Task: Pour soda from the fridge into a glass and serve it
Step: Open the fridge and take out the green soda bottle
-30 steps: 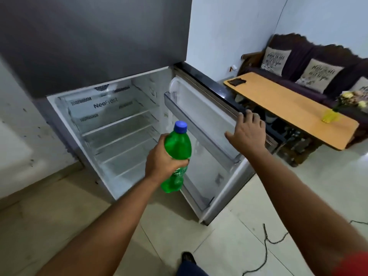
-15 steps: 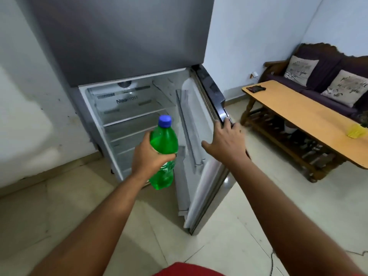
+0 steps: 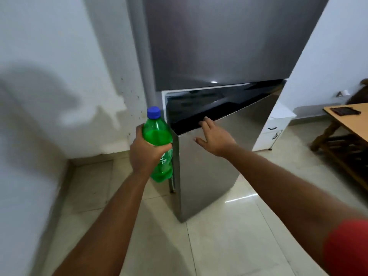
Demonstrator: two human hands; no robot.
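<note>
Now the fridge door (image 3: 209, 156) is nearly shut, swung in from wide open under the flat, spread right hand (image 3: 214, 137). The left hand (image 3: 145, 152) grips the bottle (image 3: 159, 144), fingers wrapped around it; glass and pouring come next.

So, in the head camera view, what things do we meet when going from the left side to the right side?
White wall → left hand → green soda bottle → right hand on the fridge door → white cabinet → wooden table.
</note>
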